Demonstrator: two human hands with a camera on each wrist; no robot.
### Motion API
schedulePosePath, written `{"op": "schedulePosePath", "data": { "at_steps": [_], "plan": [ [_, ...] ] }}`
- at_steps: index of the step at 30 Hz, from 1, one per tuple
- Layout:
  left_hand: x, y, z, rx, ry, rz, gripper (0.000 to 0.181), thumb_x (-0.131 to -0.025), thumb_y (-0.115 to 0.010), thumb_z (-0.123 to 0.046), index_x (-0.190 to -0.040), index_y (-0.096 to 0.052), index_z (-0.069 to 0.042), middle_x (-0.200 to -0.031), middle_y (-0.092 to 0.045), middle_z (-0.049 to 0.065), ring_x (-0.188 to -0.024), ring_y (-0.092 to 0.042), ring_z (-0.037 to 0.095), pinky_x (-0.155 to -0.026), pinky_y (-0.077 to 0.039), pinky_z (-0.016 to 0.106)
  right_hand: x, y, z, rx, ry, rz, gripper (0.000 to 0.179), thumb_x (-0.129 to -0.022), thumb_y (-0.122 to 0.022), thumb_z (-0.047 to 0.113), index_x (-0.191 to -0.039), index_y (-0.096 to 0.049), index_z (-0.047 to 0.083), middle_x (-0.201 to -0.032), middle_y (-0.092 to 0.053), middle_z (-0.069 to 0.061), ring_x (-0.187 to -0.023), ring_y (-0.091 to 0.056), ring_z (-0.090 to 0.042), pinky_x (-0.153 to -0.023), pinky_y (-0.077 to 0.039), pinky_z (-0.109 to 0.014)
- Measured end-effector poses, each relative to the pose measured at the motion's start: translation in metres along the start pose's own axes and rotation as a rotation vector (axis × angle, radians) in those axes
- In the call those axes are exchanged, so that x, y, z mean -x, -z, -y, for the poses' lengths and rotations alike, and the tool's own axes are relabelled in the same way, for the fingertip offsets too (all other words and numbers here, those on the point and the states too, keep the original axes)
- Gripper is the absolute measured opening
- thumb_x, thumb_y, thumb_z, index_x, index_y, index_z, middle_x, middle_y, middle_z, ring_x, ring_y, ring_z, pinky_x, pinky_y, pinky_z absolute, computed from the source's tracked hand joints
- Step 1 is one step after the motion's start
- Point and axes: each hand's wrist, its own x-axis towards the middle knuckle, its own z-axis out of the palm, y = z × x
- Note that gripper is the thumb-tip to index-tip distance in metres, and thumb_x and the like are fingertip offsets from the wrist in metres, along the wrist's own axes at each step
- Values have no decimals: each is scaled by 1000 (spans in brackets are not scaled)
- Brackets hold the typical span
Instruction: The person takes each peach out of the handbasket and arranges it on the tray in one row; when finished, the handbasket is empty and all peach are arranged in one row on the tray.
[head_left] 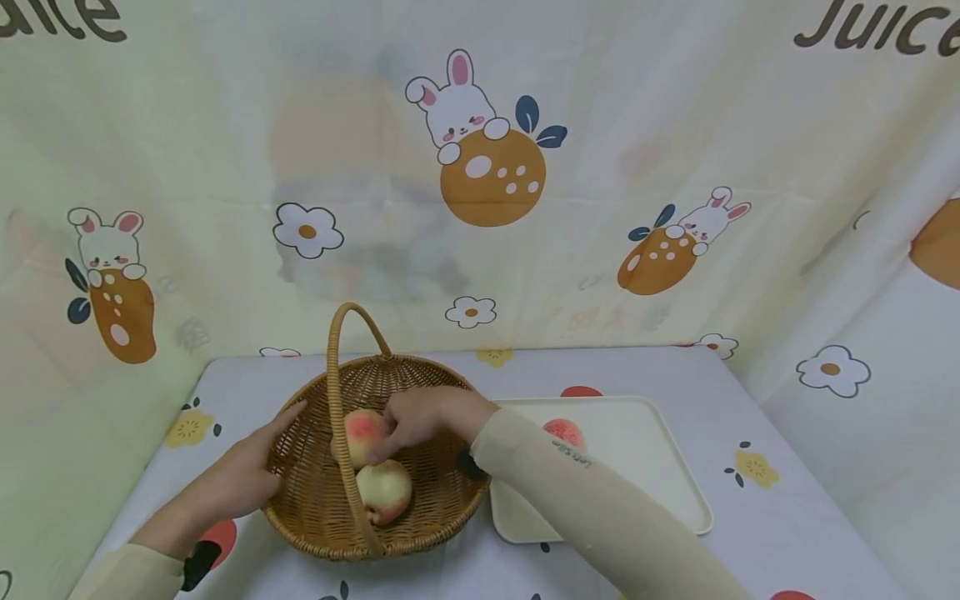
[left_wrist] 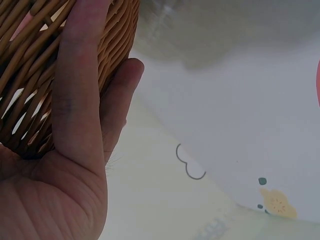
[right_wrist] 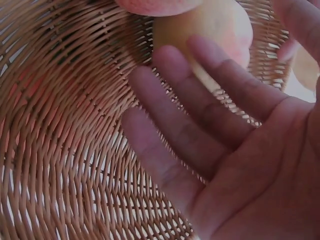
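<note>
A brown wicker basket (head_left: 442, 500) with a tall arched handle stands on the table, holding two peaches. The upper peach (head_left: 363, 435) has a red blush; the paler peach (head_left: 386, 492) lies just nearer to me. My left hand (head_left: 251, 462) holds the basket's left side, thumb at the rim, fingers along the outer wicker wall (left_wrist: 117, 45) in the left wrist view. Inside the basket, my right hand (head_left: 423, 417) is beside the peaches, thumb at the upper one in the head view. Its fingers (right_wrist: 175, 120) are spread and loosely bent, gripping nothing in the right wrist view.
Right of the basket lies a cream tray (head_left: 637, 467) with a pinkish-red round fruit (head_left: 564, 433) on it, partly covered by my right sleeve (head_left: 585, 492). A printed cloth covers the table (head_left: 255, 375), and a patterned curtain (head_left: 360, 150) hangs behind it.
</note>
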Motion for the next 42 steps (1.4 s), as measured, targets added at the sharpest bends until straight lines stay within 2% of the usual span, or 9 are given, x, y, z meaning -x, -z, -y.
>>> {"op": "schedulePosePath", "data": {
  "at_steps": [4, 7, 10, 14, 18, 27, 33, 36, 42],
  "plan": [
    [0, 0, -1, 5, 1, -4, 103, -69, -56, 17, -161, -17, -3, -154, -27, 39, -133, -39, 56, -89, -49, 54, -3, -6, 5, 61, -55, 42, 45, -88, -73, 49, -62, -55, 17, -61, -43, 9, -60, -41, -7, -62, -37, -23],
    [1, 0, -2, 20, 13, 3, 102, -70, -55, 17, -162, -16, -4, -155, -24, 39, -133, -38, 56, -86, -50, 51, -4, -13, 7, 37, -87, 96, 39, -87, -73, 52, -89, -67, 13, -85, -58, 7, -84, -54, -8, -82, -44, -25],
    [1, -1, -2, 30, 21, 8, 102, -70, -54, 18, -162, -15, -5, -156, -22, 38, -134, -36, 57, -85, -51, 51, -5, -20, 9, -37, -112, 158, 47, -87, -73, 51, -111, -66, 12, -105, -59, 4, -100, -54, -11, -94, -42, -28],
    [2, -1, 0, 20, 14, 5, 102, -70, -54, 17, -162, -16, -5, -156, -23, 38, -136, -33, 58, -89, -49, 55, -5, -26, 12, -63, -148, 192, 48, -84, -75, 53, -103, -66, 9, -99, -58, 0, -94, -54, -13, -87, -45, -28],
    [3, -2, 2, 15, 7, 1, 103, -69, -54, 17, -162, -17, -5, -156, -24, 38, -137, -31, 57, -94, -45, 59, -4, -29, 15, 5, -187, 184, 52, -74, -82, 56, -94, -68, 11, -92, -60, 1, -87, -56, -14, -81, -48, -31],
    [2, -1, 2, -3, -10, -1, 102, -69, -56, 16, -161, -17, -4, -156, -24, 38, -138, -30, 58, -99, -39, 67, -1, -29, 25, 122, -51, 153, 43, -68, -93, 41, -85, -62, 16, -78, -54, 8, -73, -48, -10, -65, -42, -25],
    [1, -1, 4, 39, 32, 13, 103, -69, -55, 17, -162, -15, -4, -156, -22, 39, -130, -41, 53, -82, -51, 48, 6, -8, 29, 139, -3, 129, 55, -67, -94, 39, -103, -57, 19, -93, -56, 8, -85, -52, -10, -74, -46, -26],
    [1, -1, 4, 65, 56, 23, 103, -70, -53, 17, -162, -14, -6, -157, -19, 40, -123, -44, 49, -74, -49, 40, 12, 9, 23, 58, 52, 95, 61, -66, -95, 34, -109, -54, 20, -101, -58, 6, -90, -54, -11, -77, -47, -27],
    [1, -1, 5, 57, 50, 22, 103, -69, -53, 16, -162, -14, -5, -157, -20, 39, -127, -42, 50, -78, -48, 42, 32, 31, -1, -225, 193, 7, 71, -64, -92, 18, -120, -49, 22, -114, -59, 1, -98, -58, -14, -81, -52, -29]
  ]
}}
